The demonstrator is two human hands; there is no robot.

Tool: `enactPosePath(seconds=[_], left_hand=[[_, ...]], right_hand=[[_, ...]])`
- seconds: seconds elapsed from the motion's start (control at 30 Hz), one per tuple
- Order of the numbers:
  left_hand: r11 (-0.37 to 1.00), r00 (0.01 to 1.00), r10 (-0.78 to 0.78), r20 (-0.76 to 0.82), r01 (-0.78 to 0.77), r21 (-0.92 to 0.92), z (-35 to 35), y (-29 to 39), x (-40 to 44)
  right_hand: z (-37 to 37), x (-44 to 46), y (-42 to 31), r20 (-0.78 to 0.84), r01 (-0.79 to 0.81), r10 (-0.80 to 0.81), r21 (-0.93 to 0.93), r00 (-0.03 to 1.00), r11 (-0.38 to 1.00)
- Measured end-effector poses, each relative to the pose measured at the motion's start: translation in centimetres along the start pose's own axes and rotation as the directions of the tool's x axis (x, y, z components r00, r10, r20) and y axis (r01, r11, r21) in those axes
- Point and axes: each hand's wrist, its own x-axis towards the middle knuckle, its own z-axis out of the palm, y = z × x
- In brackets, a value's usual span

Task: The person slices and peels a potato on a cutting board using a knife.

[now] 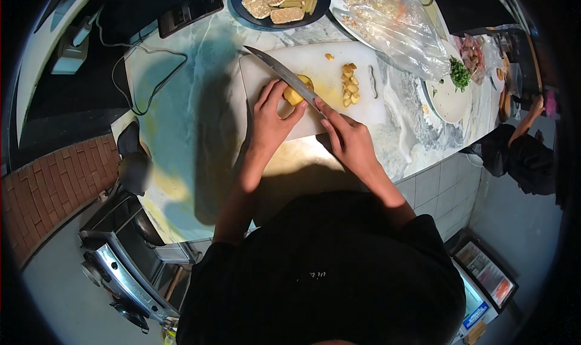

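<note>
My left hand (272, 120) grips a yellow, rounded piece of fruit or vegetable (294, 97) with a dark edge; its exact kind I cannot tell. My right hand (352, 144) is closed around a long kitchen knife (275, 66), whose handle is mostly hidden by the fingers. The blade lies slanted across the yellow piece, its tip pointing to the far left. Both hands are over a white cutting board (284, 53). To the right of the blade, a row of chopped yellow-brown pieces (350, 89) lies on the board, with one small bit (329, 57) apart from it.
Beyond the board stands a dark plate (242, 17) with browned slabs and pale green-yellow strips. A clear plastic bag (402, 36) and a white plate (451, 106) with chopped greens (459, 74) are at right. A cable (175, 54) lies left; another person (532, 157) is far right.
</note>
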Motion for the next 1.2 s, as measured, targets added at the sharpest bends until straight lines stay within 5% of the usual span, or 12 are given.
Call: enactPosePath(seconds=[1.2], left_hand=[[1.0, 1.0, -0.014, 0.004, 0.014, -0.028, 0.2, 0.4, -0.1]], right_hand=[[-0.9, 2.1, -0.9, 0.113, -0.184, 0.16, 0.244, 0.981, 0.952]])
